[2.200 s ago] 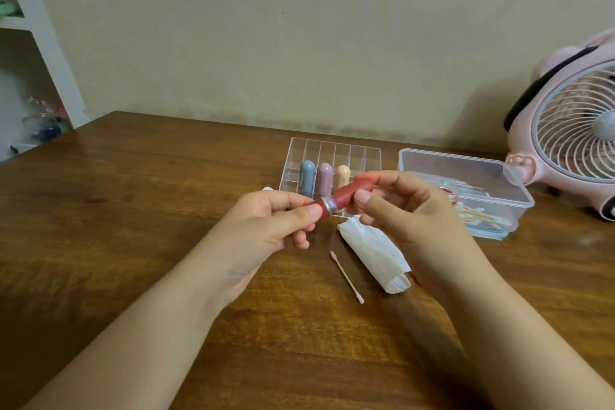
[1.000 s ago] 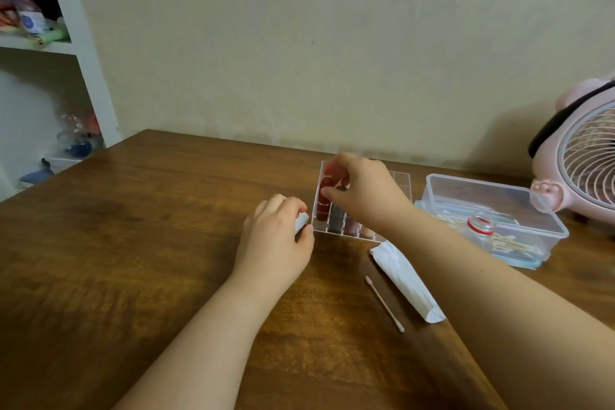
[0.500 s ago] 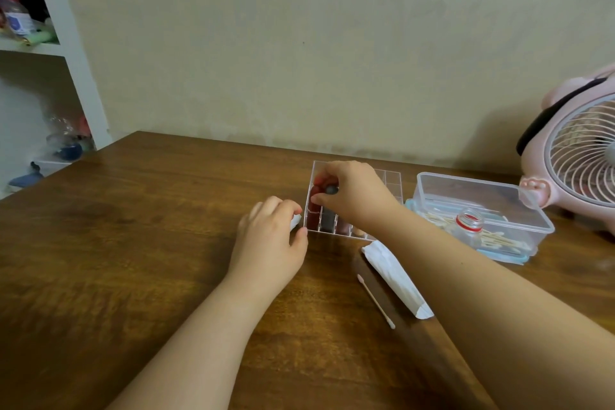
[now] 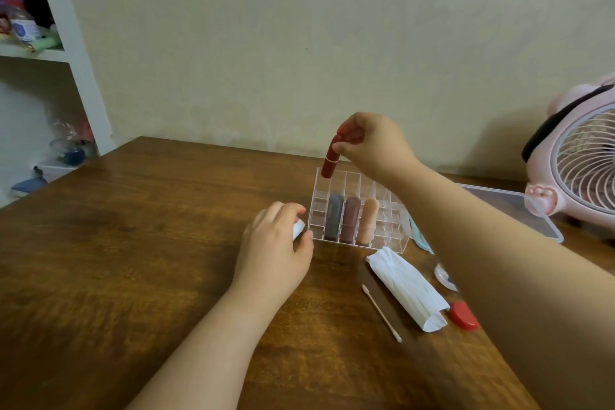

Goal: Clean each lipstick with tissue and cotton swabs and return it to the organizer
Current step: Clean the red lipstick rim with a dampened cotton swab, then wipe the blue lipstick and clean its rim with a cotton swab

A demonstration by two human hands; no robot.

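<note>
lipstick number one, the dark red tube (image 4: 330, 161), is hanging in the air above the clear acrylic organizer (image 4: 382, 236), whereas half a second ago the right hand was buried low among the compartments; i judge this as a tube being drawn out for cleaning, though it could equally be a repositioning before seating it. going left to right: the left hand (image 4: 274, 253) is resting on the wooden table (image 4: 133, 260) at about nine o'clock of the organizer, its fingers curling round a small white wad of tissue (image 4: 298, 228), just beside the organizer's near left corner. three capped lipsticks, grey (image 4: 333, 216), brown (image 4: 351, 218) and peach (image 4: 368, 220), are standing in its front row. the right hand (image 4: 372, 143), at twelve o'clock above the organizer, is pinching the red tube's top between thumb and fingertips, tube tilting slightly. a cotton swab (image 4: 381, 313) and folded tissue (image 4: 407, 288) are lying at five o'clock.
</note>
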